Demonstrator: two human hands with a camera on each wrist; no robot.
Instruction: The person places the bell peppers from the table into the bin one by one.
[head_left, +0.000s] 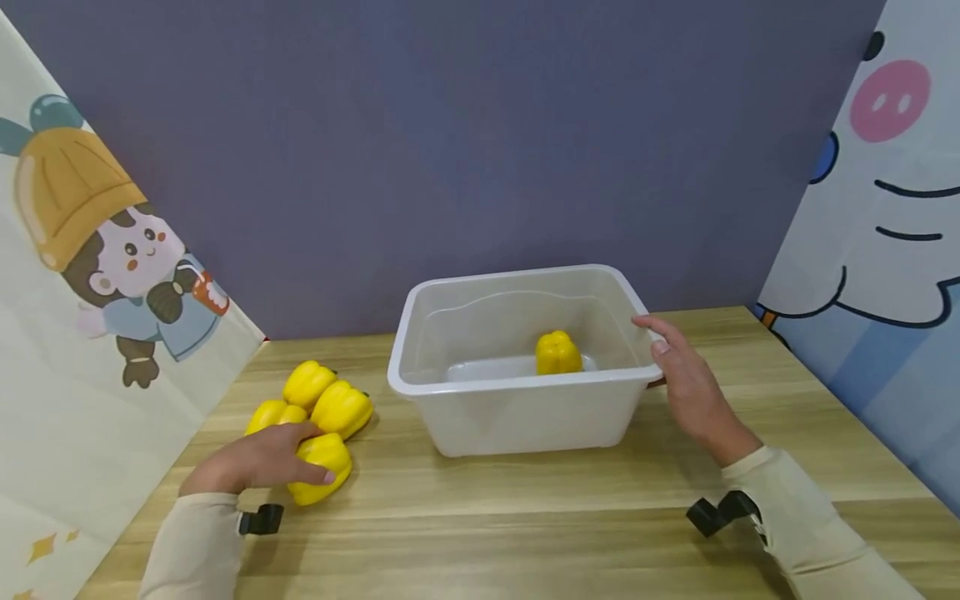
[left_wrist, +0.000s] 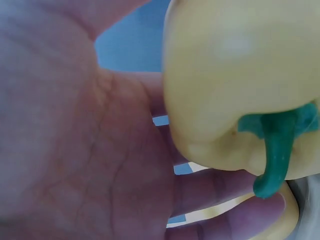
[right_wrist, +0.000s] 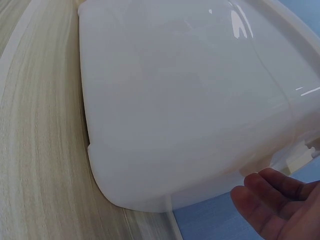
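- Cream sleeves [head_left: 191,550] sat nearest the head camera on my feed, reaching over a wood-grain table [head_left: 480,533].
- I saw the left hand [head_left: 261,457] pinching the front pepper [head_left: 336,455], thumb on its near side, fingers along its far side; I could not tell whether its weight was off the table.
- Three other peppers [head_left: 342,408] lay clustered just beyond it, left of the white tub [head_left: 517,417].
- One more, the fifth pepper [head_left: 558,353], was inside the tub, right of its middle.
- I had the right hand [head_left: 693,387] gripping the tub's right-hand rim, thumb over the top.
- I judged the peppers light and firm, their glossy skin a little slippery; the broad sides seemed the best hold, and the green stem [left_wrist: 280,145] a poor one.
- The tub looked light and stiff enough to slide if knocked, so steadying its rim made sense.
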